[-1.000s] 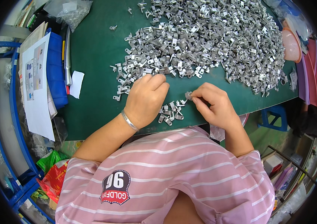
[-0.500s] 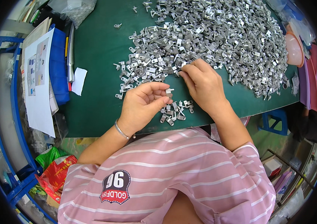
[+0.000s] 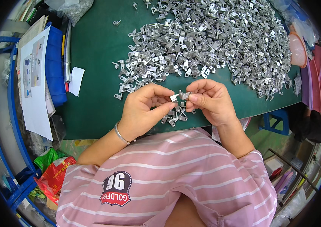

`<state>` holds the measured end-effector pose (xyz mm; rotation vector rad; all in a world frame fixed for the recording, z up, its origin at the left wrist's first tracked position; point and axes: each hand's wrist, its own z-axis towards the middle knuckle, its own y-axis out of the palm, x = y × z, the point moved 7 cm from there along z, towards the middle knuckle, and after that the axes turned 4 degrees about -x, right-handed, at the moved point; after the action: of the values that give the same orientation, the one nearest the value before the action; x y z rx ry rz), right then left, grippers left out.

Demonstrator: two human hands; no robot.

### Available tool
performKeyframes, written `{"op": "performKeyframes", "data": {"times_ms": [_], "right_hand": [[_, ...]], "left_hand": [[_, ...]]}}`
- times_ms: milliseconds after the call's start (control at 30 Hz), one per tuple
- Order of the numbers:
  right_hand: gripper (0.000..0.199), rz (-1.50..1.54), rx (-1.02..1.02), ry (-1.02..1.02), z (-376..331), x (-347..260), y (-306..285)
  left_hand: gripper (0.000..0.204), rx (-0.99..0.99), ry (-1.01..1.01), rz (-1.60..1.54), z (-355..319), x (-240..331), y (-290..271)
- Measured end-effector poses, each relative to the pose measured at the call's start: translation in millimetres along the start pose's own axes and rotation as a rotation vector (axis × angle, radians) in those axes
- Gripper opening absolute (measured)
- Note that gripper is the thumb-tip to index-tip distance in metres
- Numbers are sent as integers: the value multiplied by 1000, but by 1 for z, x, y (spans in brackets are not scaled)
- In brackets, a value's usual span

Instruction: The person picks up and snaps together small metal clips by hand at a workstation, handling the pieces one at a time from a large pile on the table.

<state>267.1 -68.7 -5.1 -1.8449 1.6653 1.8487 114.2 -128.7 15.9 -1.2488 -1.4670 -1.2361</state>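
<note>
Between the thumb and fingertips of my left hand [image 3: 147,104] is a small silver metal bracket [image 3: 174,98]. My right hand [image 3: 212,100] pinches a second metal bracket [image 3: 185,95], with a pin-like end pointing at the first one. The two pieces are held close together; whether they touch I cannot tell. Below my fingers, near the table's front edge, lies a small group of similar brackets [image 3: 171,122], partly hidden by my hands. Beyond my hands spreads a big heap of the same metal brackets [image 3: 221,41].
The green table [image 3: 92,113] carries a blue bin [image 3: 56,68] with papers at the left and a white paper scrap [image 3: 76,81]. A pink plastic bowl [image 3: 298,49] stands at the right edge. A blue stool [image 3: 275,123] is under the right side.
My right hand has come back from the heap's near edge toward my left hand, now with a bracket in its fingers. My left hand has stayed nearly in place.
</note>
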Motion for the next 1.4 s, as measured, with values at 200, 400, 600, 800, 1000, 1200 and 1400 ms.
{"op": "performKeyframes", "data": {"times_ms": [200, 400, 600, 800, 1000, 1200, 1400], "right_hand": [[14, -48, -77, -14, -4, 0, 1], [14, -1340, -215, -687, -32, -27, 35], [11, -1466, 25, -743, -19, -44, 27], [20, -1580, 199, -698, 11, -47, 11], [24, -1403, 215, -892, -6, -62, 19], [17, -1088, 249, -458, -11, -38, -3], [16, -874, 193, -335, -7, -23, -7]], "left_hand": [[18, -49, 151, 248, -5, 17, 4], [21, -230, 528, 810, -19, 30, 17], [23, -299, 515, 902, -22, 25, 19], [23, 19, 591, 998, -3, 38, 2], [19, 124, 547, 1169, 23, 42, -3], [17, 141, 582, 1179, 25, 43, -1], [15, 171, 566, 1025, 20, 41, -11]]}}
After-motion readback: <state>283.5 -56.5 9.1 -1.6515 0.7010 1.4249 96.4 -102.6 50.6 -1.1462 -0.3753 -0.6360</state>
